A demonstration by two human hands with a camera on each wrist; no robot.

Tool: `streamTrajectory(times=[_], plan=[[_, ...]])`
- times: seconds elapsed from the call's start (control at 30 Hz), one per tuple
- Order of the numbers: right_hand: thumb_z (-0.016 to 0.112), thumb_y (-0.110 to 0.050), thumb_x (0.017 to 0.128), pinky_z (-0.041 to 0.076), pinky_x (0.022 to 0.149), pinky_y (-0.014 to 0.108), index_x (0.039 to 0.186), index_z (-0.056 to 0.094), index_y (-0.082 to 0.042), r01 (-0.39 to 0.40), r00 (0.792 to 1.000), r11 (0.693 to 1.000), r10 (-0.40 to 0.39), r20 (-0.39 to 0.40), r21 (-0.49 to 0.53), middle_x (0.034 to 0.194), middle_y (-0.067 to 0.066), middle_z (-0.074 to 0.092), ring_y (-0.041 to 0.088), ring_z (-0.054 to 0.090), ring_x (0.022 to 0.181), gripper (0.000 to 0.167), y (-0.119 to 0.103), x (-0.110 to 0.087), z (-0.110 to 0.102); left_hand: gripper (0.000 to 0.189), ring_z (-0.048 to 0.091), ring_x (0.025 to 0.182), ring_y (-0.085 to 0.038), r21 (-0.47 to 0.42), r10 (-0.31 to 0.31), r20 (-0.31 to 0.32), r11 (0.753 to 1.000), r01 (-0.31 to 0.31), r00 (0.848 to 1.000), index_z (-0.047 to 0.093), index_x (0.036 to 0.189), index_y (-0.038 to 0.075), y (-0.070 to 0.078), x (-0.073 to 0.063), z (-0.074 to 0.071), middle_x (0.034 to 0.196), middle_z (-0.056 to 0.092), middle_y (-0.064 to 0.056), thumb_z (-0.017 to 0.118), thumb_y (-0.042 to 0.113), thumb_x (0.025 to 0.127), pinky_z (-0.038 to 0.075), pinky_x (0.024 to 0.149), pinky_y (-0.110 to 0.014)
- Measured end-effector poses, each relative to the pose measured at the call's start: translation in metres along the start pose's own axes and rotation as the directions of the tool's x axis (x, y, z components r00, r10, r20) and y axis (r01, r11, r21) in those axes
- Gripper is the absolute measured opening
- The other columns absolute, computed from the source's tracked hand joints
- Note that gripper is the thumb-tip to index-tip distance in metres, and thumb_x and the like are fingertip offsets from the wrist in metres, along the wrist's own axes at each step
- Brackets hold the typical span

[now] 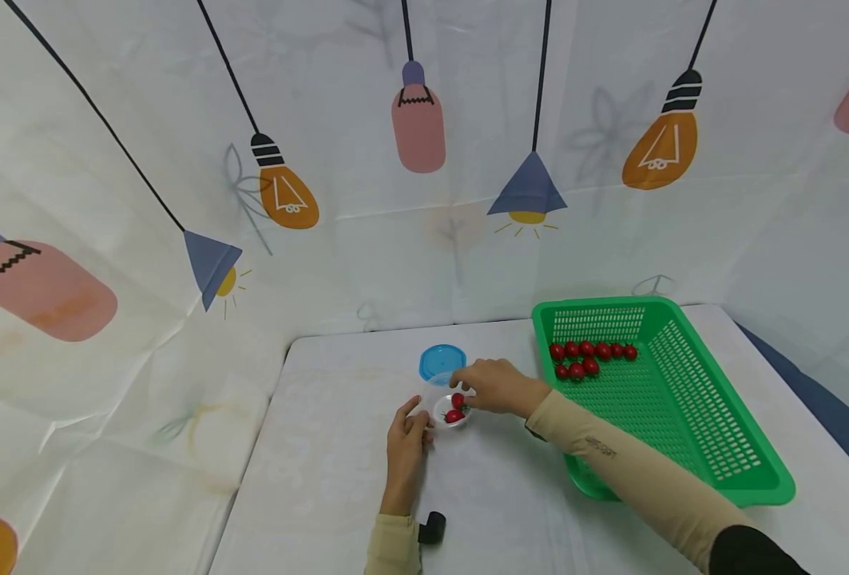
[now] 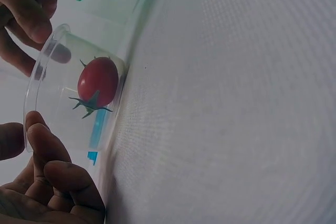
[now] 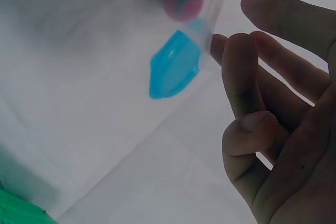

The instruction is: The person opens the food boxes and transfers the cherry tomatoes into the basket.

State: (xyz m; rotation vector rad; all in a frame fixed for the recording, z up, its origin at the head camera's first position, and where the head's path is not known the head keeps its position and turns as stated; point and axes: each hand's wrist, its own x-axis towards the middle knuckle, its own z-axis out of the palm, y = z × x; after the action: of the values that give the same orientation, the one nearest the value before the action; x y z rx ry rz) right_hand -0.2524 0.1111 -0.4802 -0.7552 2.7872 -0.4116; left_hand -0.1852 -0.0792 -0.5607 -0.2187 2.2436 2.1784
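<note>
A clear plastic cup (image 2: 65,129) stands on the white-covered table with two red cherry tomatoes in it. One tomato (image 2: 98,81) with a green calyx shows through the wall in the left wrist view. My left hand (image 1: 404,451) pinches the cup's rim between thumb and finger on its left side. Over the opposite side of the rim is my right hand (image 1: 499,386), its fingers loosely bent and nothing visible between them. Just behind the cup lies a round blue lid (image 1: 442,360).
To the right, a green plastic basket (image 1: 740,399) holds several more cherry tomatoes (image 1: 587,349) in rows at its far left corner. A white sheet printed with lamps (image 1: 417,255) hangs behind the table.
</note>
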Motion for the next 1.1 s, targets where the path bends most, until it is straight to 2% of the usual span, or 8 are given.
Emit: streamTrajectory(times=[0.1, 0.17, 0.27, 0.37, 0.53, 0.83, 1.1], plan=[[0.079, -0.022, 0.09, 0.057, 0.081, 0.041, 0.121, 0.072, -0.017, -0.018, 1.0, 0.999, 0.019, 0.012, -0.027, 0.106, 0.002, 0.073, 0.02, 0.067, 0.097, 0.033, -0.002, 0.003, 0.006, 0.043, 0.059, 0.084, -0.042, -0.007, 0.001, -0.014, 1.0, -0.001, 1.0, 0.047, 0.147, 0.002, -0.014, 0.007, 0.001, 0.104, 0.066, -0.027, 0.051, 0.015, 0.106, 0.052, 0.073, -0.033], [0.08, -0.022, 0.089, 0.057, 0.08, 0.041, 0.121, 0.073, -0.016, -0.028, 0.999, 0.999, 0.029, 0.021, -0.04, 0.103, 0.001, 0.073, 0.02, 0.067, 0.094, 0.033, -0.004, 0.005, 0.009, 0.043, 0.06, 0.081, -0.035, -0.011, 0.005, -0.026, 1.0, -0.005, 1.0, 0.047, 0.147, 0.003, -0.022, 0.011, 0.002, 0.103, 0.067, -0.025, 0.052, 0.016, 0.106, 0.051, 0.071, -0.03], [0.08, -0.021, 0.088, 0.058, 0.079, 0.041, 0.121, 0.074, -0.016, -0.032, 0.999, 0.998, 0.034, 0.025, -0.06, 0.101, 0.0, 0.074, 0.019, 0.066, 0.091, 0.033, -0.007, 0.007, 0.013, 0.042, 0.058, 0.076, -0.025, -0.015, 0.015, -0.038, 1.0, -0.016, 0.999, 0.05, 0.145, 0.006, -0.026, 0.013, 0.002, 0.1, 0.068, -0.021, 0.054, 0.019, 0.106, 0.049, 0.069, -0.027], [0.081, -0.02, 0.088, 0.058, 0.079, 0.039, 0.12, 0.074, -0.015, -0.03, 0.999, 0.996, 0.032, 0.017, -0.079, 0.1, -0.001, 0.074, 0.017, 0.066, 0.088, 0.033, -0.008, 0.008, 0.017, 0.04, 0.057, 0.074, -0.02, -0.019, 0.026, -0.043, 0.999, -0.027, 0.999, 0.052, 0.143, 0.007, -0.028, 0.013, 0.002, 0.097, 0.068, -0.017, 0.055, 0.02, 0.105, 0.049, 0.068, -0.026], [0.08, -0.02, 0.089, 0.057, 0.079, 0.039, 0.119, 0.075, -0.015, -0.031, 1.0, 0.996, 0.031, 0.001, -0.085, 0.099, 0.0, 0.073, 0.017, 0.065, 0.086, 0.031, -0.009, 0.009, 0.019, 0.039, 0.057, 0.072, -0.019, -0.013, 0.034, -0.043, 0.999, -0.035, 0.998, 0.054, 0.142, 0.008, -0.027, 0.012, 0.002, 0.095, 0.068, -0.015, 0.055, 0.019, 0.105, 0.049, 0.066, -0.025], [0.081, -0.018, 0.087, 0.058, 0.077, 0.039, 0.117, 0.075, -0.014, -0.037, 0.999, 0.996, 0.034, -0.039, -0.084, 0.099, 0.002, 0.074, 0.019, 0.065, 0.086, 0.03, -0.008, 0.015, 0.024, 0.042, 0.057, 0.074, -0.025, -0.037, 0.041, -0.038, 0.998, -0.043, 0.998, 0.051, 0.144, 0.003, -0.025, 0.012, 0.002, 0.098, 0.068, -0.024, 0.055, 0.017, 0.105, 0.048, 0.064, -0.028], [0.08, -0.01, 0.087, 0.058, 0.076, 0.04, 0.116, 0.075, -0.011, 0.0, 0.998, 0.999, -0.002, -0.055, -0.046, 0.102, 0.002, 0.075, 0.019, 0.067, 0.087, 0.03, -0.006, 0.019, 0.029, 0.038, 0.057, 0.074, -0.023, -0.02, 0.048, -0.038, 0.999, -0.049, 0.998, 0.055, 0.141, 0.007, -0.024, 0.012, 0.001, 0.094, 0.067, -0.016, 0.057, 0.018, 0.104, 0.048, 0.065, -0.026]])
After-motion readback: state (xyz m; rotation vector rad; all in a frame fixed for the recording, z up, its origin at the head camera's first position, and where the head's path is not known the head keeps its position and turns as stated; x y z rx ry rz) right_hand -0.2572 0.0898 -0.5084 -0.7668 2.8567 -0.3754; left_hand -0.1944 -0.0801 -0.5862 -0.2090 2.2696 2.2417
